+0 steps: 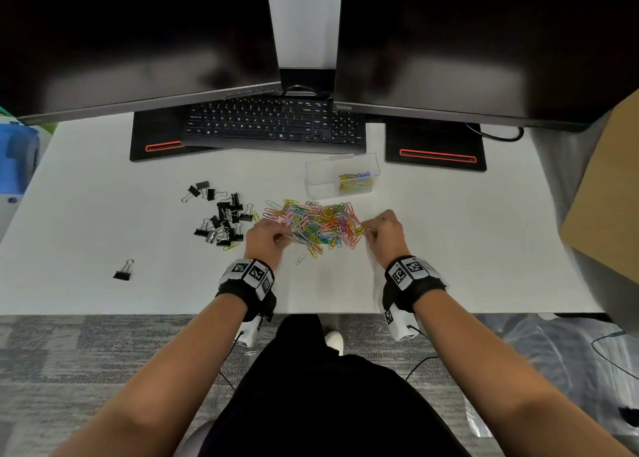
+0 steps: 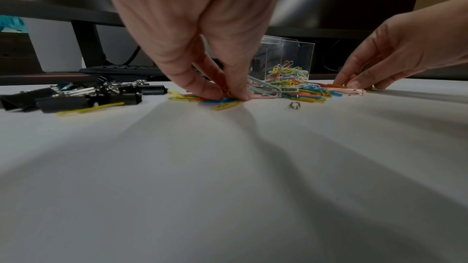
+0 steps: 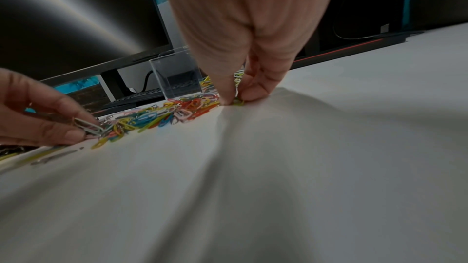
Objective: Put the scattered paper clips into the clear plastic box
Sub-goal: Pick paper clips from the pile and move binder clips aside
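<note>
**Both hands working the edges of the clip pile**

The white surface carries everything, with two dark monitors and a keyboard at its far side. In front of the keyboard stands the clear plastic box, open at the top and holding only a small heap of clips, so most of the job is left. The box sits just beyond the pile, which keeps each carry short. The scattered paper clips lie in a bright tangle between my hands; black binder clips lie to the left and should stay out. My left hand has its fingers pinched together on clips at the pile's left edge. My right hand has its fingertips clamped on a yellow-green clip at the right edge. I judge that picking from the edges avoids dragging the tangle.
</note>
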`<state>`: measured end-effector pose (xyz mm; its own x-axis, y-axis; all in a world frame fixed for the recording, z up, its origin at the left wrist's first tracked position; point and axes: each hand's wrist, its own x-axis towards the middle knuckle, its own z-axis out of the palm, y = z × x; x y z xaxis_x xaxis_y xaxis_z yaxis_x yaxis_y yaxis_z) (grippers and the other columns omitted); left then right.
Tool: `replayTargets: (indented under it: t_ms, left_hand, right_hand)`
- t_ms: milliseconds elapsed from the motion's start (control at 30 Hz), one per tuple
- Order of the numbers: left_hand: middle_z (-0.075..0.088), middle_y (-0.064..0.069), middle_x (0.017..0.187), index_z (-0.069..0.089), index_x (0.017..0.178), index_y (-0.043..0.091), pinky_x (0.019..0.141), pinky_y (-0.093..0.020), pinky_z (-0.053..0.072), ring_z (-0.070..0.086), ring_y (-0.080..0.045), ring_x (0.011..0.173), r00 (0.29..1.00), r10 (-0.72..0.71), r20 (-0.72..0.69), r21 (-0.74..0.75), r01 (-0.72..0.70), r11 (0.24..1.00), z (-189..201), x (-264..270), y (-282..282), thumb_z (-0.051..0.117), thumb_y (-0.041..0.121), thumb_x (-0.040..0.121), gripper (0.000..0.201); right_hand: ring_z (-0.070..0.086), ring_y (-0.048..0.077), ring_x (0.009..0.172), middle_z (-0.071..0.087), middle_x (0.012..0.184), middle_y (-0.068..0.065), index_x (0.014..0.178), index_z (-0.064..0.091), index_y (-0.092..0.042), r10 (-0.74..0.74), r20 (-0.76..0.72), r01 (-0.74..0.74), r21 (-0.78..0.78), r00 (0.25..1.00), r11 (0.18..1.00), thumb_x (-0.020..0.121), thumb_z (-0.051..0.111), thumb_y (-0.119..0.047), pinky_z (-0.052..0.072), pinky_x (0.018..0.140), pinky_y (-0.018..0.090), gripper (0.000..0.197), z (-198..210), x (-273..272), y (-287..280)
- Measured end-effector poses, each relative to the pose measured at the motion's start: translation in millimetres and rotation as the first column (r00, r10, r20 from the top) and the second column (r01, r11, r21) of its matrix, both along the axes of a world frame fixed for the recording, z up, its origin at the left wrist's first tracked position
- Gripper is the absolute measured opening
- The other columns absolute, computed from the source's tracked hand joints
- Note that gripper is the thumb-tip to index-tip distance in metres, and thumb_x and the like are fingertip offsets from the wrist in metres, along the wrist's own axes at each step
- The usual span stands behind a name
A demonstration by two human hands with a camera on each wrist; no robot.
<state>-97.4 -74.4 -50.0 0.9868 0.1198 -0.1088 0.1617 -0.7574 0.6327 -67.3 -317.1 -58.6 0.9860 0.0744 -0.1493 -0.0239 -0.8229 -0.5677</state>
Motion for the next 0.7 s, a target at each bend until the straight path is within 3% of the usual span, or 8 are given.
replayTargets:
  t_ms: [167,300,467,600,700]
  left_hand:
    - [0.068,-0.015,0.100,0.076,0.093,0.006,0.084,-0.014,0.035,0.063,-0.027,0.096,0.999,0.005,-0.050,-0.002,-0.005,1.000,1,4,1,0.072,0.005,0.078,0.016]
    - [0.070,-0.013,0.099,0.076,0.094,0.007,0.080,-0.006,0.030,0.065,-0.025,0.094,0.999,0.010,-0.048,-0.014,-0.011,1.000,6,7,1,0.073,0.008,0.078,0.016]
    - [0.072,-0.013,0.096,0.076,0.094,0.005,0.081,-0.015,0.042,0.067,-0.023,0.085,0.999,0.032,0.026,-0.104,-0.030,0.994,18,11,-4,0.075,0.011,0.078,0.018]
    - [0.072,-0.010,0.094,0.074,0.099,0.007,0.079,-0.014,0.042,0.059,-0.012,0.079,0.996,0.092,0.010,-0.204,-0.088,0.975,25,14,-12,0.071,0.012,0.081,0.019]
    - [0.071,-0.011,0.087,0.074,0.098,0.006,0.064,-0.001,0.039,0.055,-0.005,0.064,0.998,0.053,-0.013,-0.258,-0.055,0.964,29,15,-18,0.069,0.009,0.083,0.017]
  right_hand:
    - [0.061,0.032,0.093,0.055,0.108,0.023,0.098,0.072,0.002,-0.036,-0.018,0.036,0.001,0.999,0.999,0.085,0.057,0.005,0.036,0.081,0.015,0.020,0,0,2]
    - [0.061,0.033,0.086,0.057,0.101,0.023,0.086,0.071,0.004,-0.001,-0.022,0.001,-0.025,1.000,1.000,0.082,0.057,0.008,0.040,0.074,0.021,0.015,2,3,4]
    - [0.061,0.036,0.084,0.055,0.101,0.023,0.088,0.067,0.004,0.042,-0.048,-0.044,-0.056,0.998,0.997,0.085,0.050,0.007,0.047,0.075,0.033,0.017,3,4,6]
    - [0.060,0.035,0.087,0.054,0.106,0.022,0.097,0.065,0.003,0.012,-0.032,-0.011,0.013,0.999,1.000,0.089,0.052,0.000,0.041,0.074,0.026,0.015,9,3,12]
    - [0.059,0.028,0.087,0.057,0.108,0.019,0.095,0.067,0.002,0.041,0.010,-0.042,0.164,0.999,0.986,0.087,0.061,-0.003,0.038,0.076,0.017,0.011,22,3,24]
